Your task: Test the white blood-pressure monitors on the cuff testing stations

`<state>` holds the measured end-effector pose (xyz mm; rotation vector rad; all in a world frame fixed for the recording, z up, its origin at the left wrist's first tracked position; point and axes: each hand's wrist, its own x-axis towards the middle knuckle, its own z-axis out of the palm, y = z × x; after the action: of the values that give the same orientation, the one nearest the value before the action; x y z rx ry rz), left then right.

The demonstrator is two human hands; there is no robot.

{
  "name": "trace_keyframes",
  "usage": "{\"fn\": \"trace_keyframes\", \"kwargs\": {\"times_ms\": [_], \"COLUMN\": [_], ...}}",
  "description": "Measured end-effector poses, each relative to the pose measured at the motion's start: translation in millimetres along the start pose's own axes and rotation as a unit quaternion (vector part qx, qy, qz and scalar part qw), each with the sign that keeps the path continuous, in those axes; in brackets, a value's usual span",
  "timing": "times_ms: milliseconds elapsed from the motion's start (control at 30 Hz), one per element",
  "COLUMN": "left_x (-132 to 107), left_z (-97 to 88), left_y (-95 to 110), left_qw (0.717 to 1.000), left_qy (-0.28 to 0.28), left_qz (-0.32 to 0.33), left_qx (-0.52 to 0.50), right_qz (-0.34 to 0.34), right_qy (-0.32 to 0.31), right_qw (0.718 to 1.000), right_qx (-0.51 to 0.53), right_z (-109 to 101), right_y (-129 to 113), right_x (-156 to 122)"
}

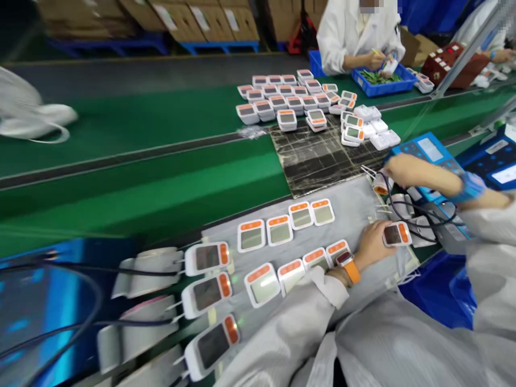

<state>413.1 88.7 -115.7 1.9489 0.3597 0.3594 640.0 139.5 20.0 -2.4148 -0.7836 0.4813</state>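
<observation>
My left hand (pixel 373 244), wearing an orange-strapped watch, is closed on a small white device with a dark screen and orange button strip (pixel 397 234). This device lies near the right end of a grey cloth (pixel 346 209). Above it, my right hand (pixel 401 169) grips a white plug-like piece with two metal prongs and an orange end (pixel 381 184); a black cable runs beside it. Similar devices (pixel 279 231) lie in two rows on the cloth. At lower left, white devices (pixel 207 258) sit on pronged white holders (pixel 155 271) wired with black cables.
Blue instrument boxes (pixel 431 148) stand at right, another blurred one (pixel 40 301) at lower left. Stacked devices (pixel 288 99) cover part of the green conveyor (pixel 161 107). Across it, a person in white works over a blue tray (pixel 365 86). A metal post (pixel 463 54) slants at upper right.
</observation>
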Motion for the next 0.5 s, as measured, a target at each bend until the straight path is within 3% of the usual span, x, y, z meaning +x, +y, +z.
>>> {"fn": "trace_keyframes", "kwargs": {"times_ms": [133,233,300,367,500], "left_x": [-1.3,-0.7,-0.1,0.1,-1.0], "left_z": [0.7,0.0,-0.9,-2.0,-5.3], "left_y": [5.4,7.8,8.2,8.1,10.3], "left_qw": [0.999,0.999,0.998,0.997,0.993], "left_qy": [0.012,0.018,0.019,0.017,-0.011], "left_qz": [0.016,0.028,0.04,0.065,0.115], "left_qx": [-0.035,-0.039,-0.037,-0.03,0.01], "right_qz": [-0.076,-0.034,-0.017,-0.026,0.004], "right_qy": [-0.118,-0.149,-0.131,-0.076,0.019], "right_qw": [0.977,0.986,0.989,0.99,1.0], "right_qx": [-0.158,-0.065,0.062,0.119,0.019], "right_z": [-30.5,-16.0,8.0,33.6,64.8], "right_y": [74.8,115.7,133.6,144.5,152.9], "right_x": [-133.4,-193.6,-207.2,-206.8,-194.4]}}
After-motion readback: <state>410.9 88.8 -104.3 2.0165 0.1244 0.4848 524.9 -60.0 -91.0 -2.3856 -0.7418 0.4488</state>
